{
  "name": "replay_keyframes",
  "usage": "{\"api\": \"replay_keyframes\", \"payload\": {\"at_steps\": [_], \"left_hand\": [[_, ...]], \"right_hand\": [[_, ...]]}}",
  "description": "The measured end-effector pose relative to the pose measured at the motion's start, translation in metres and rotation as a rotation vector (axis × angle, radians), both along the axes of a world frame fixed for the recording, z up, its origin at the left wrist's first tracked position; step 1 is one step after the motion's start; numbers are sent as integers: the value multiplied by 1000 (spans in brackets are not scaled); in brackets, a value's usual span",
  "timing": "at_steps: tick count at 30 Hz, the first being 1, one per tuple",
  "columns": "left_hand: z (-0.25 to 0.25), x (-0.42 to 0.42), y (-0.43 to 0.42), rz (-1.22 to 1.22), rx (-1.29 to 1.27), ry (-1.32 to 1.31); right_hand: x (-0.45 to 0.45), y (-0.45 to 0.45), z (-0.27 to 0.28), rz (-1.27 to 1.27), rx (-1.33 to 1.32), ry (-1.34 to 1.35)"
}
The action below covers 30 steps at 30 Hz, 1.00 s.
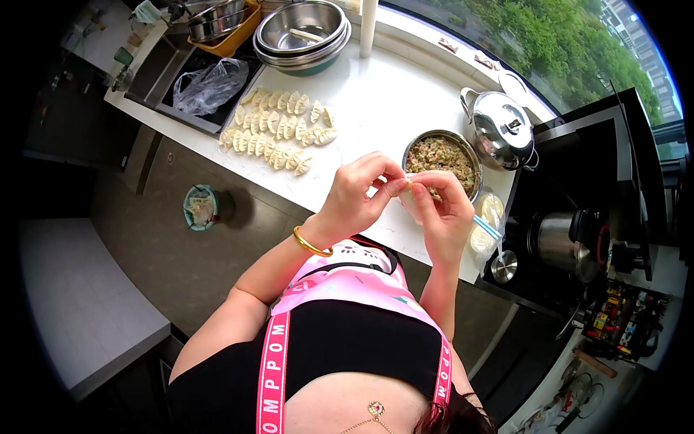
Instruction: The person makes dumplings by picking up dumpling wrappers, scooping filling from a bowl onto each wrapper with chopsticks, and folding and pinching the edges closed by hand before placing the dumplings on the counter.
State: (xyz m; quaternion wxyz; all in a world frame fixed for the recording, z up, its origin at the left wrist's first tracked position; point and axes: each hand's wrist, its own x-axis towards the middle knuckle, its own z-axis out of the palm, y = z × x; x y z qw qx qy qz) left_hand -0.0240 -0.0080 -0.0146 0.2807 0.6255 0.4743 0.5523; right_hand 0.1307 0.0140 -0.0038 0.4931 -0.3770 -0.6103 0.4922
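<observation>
My left hand and my right hand meet over the front of the counter, thumbs and fingertips pinched together on a pale dumpling. The fingers hide much of it. Blue-ended chopsticks stick out past the outer side of my right hand; whether its fingers grip them is hidden. Just behind the hands sits a steel bowl of minced filling. Left of them, several rows of folded dumplings lie on the white counter.
To the right are a bag of pale rounds, a lidded steel pot and a stove with another pot. Stacked basins stand at the back, near a plastic bag by the sink. A bin is on the floor.
</observation>
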Motion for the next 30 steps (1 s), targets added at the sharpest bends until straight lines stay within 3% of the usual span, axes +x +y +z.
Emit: {"api": "replay_keyframes", "payload": {"at_steps": [6, 9, 11, 17, 21, 25, 30], "left_hand": [[13, 2, -3, 12, -135, -128], [12, -1, 0, -65, -148, -83], [8, -2, 1, -140, -290, -208], [-4, 1, 3, -52, -278, -496], [-7, 1, 3, -57, -262, -553], [2, 3, 4, -92, -241, -524], [-1, 4, 7, -52, -203, -239]], "right_hand": [[2, 6, -3, 25, 13, 21], [2, 8, -1, 39, 60, 1], [4, 8, 1, 36, 53, -16], [8, 6, -1, 35, -58, 78], [12, 2, -4, 28, -175, 136], [11, 4, -3, 18, -107, 153], [8, 4, -2, -18, -66, 113]]}}
